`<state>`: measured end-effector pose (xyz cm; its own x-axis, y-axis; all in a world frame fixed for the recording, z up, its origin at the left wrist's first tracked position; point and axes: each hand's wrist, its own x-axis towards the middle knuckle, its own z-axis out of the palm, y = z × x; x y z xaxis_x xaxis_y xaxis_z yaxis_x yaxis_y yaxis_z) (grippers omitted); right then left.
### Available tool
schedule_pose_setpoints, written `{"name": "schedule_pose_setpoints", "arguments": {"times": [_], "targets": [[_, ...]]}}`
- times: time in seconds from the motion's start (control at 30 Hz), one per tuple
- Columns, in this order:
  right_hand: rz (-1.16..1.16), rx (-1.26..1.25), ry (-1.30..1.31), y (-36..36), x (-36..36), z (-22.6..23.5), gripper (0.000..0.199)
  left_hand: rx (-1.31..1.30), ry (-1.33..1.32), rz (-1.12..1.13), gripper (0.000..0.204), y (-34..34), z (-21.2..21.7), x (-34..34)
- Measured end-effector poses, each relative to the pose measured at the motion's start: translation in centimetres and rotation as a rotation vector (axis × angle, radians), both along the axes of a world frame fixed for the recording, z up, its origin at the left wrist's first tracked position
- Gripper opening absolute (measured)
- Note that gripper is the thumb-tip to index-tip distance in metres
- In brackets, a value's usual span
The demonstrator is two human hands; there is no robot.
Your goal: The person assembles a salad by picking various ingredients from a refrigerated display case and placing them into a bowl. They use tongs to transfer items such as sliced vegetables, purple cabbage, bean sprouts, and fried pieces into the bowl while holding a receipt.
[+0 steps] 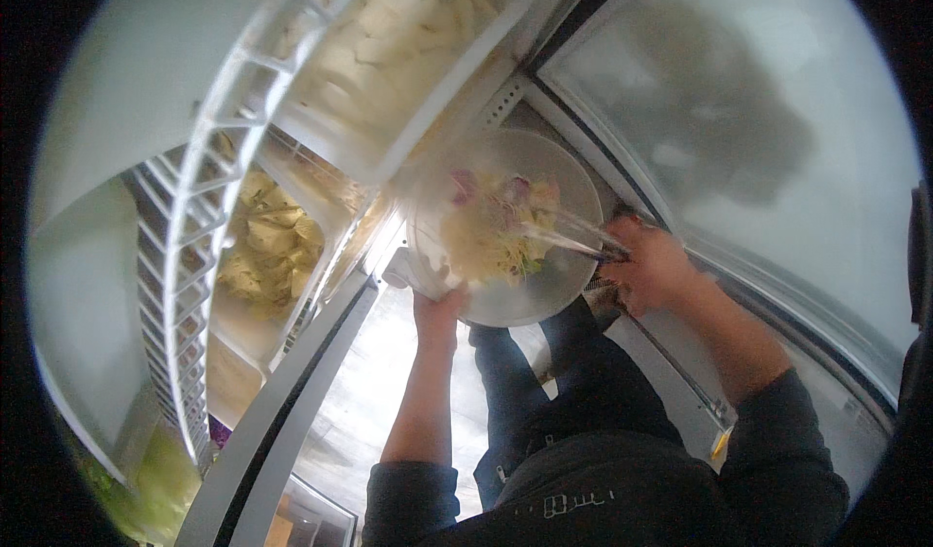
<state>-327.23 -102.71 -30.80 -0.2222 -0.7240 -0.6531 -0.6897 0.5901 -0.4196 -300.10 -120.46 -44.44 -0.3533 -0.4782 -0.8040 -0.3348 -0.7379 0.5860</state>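
Observation:
A round, pale, translucent bowl (544,299) is in front of me, with a mixed shredded salad (491,226) of yellowish, purple and green bits in it. My left hand (442,309) is closed on the bowl's near left rim; the thumb and fingers are partly hidden by it. At the bowl's right side, my right hand (649,263) grips a pair of metal tongs (573,236). The tongs reach over the rim, and their tips are among the salad. Blur hides how far apart the tips are.
At left stands a refrigerated cabinet with a curved white wire rack (185,226). Behind it are a tub of pale yellowish pieces (267,241) and a larger white tub (428,124) of whitish food. A fogged glass door (777,158) rises at right. Green leaves (160,494) show lower left.

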Motion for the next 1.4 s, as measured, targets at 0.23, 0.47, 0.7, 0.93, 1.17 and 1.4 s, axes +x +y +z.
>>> {"name": "schedule_pose_setpoints", "arguments": {"times": [0.23,0.47,0.7,0.93,1.17,1.4], "targets": [[-0.218,-0.711,0.063,6.4,1.6,2.2,0.016,0.008,0.197,-0.034,0.076,1.7,9.0,2.5],[-0.661,-0.859,-0.205,4.5,4.2,15.7,0.025,0.139,0.300,-0.145,0.080,2.6,20.2,2.0],[-0.683,-1.372,-0.158,4.5,6.0,29.4,0.036,0.034,0.329,-0.274,0.063,0.6,28.7,3.6],[-0.157,-1.736,0.738,2.1,2.7,50.3,0.028,-0.094,0.633,-0.174,0.039,-0.1,36.9,4.8],[0.146,-1.170,1.379,-5.1,-6.0,68.2,0.015,-0.035,0.614,-0.160,0.039,-1.3,40.1,1.6],[0.103,-0.598,1.254,-17.1,-10.4,79.4,0.016,-0.283,0.522,-0.205,0.035,-0.4,43.6,-4.3]]}}
